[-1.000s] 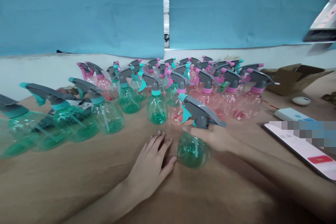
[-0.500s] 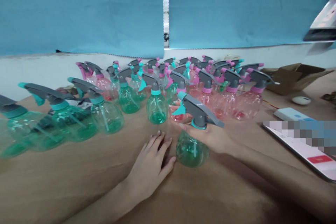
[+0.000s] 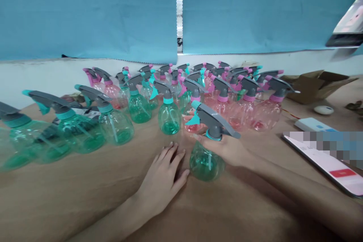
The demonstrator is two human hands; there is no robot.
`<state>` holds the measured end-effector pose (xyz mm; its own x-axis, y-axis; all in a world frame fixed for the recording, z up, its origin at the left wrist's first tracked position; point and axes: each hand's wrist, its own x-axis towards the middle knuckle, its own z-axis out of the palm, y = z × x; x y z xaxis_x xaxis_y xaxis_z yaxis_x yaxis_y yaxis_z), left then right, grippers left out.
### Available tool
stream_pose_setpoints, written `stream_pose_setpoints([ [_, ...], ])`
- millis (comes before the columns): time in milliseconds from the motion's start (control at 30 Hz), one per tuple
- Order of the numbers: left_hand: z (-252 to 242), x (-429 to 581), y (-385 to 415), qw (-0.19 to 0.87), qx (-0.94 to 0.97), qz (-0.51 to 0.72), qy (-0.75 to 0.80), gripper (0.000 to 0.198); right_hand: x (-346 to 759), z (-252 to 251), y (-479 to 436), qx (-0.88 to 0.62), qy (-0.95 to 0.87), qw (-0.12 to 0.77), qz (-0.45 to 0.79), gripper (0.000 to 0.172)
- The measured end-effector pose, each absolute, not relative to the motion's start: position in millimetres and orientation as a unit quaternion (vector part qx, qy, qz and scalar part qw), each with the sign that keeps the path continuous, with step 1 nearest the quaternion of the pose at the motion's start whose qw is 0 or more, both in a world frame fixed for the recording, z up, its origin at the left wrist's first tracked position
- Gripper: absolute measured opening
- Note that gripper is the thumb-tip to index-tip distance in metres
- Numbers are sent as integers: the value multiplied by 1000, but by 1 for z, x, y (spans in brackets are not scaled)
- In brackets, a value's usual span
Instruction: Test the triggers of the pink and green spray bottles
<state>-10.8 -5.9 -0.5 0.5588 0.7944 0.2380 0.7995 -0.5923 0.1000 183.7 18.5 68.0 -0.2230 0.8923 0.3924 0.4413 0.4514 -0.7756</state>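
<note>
**Right hand clamped on the neck of one green spray bottle**

Head view: the right hand is closed around the neck of the green spray bottle, just under its grey trigger head. The fingers wrap the collar, so the grip is firmly on the bottle. The bottle is at the middle of the brown table, its base seems to rest on the surface, in front of the crowd of other bottles. The left hand lies flat on the table, fingers spread and holding nothing. Its thumb is just beside the bottle's belly, but I cannot tell if it touches.

In my judgement the hold is best kept on the collar and away from the trigger lever. The base should sit flat, apart from the pink bottle just behind, because such a light bottle may tip easily.

The bottle is translucent green with a round belly, a teal collar and nozzle tip, and a thin tube inside; it looks empty
</note>
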Motion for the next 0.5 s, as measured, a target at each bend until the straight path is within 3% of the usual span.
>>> stream_pose_setpoints([
  [500, 1, -10, -6, 9, -882, -114, -456, 45, 184, 64, 20, -461, -736, 399, 295, 12],
])
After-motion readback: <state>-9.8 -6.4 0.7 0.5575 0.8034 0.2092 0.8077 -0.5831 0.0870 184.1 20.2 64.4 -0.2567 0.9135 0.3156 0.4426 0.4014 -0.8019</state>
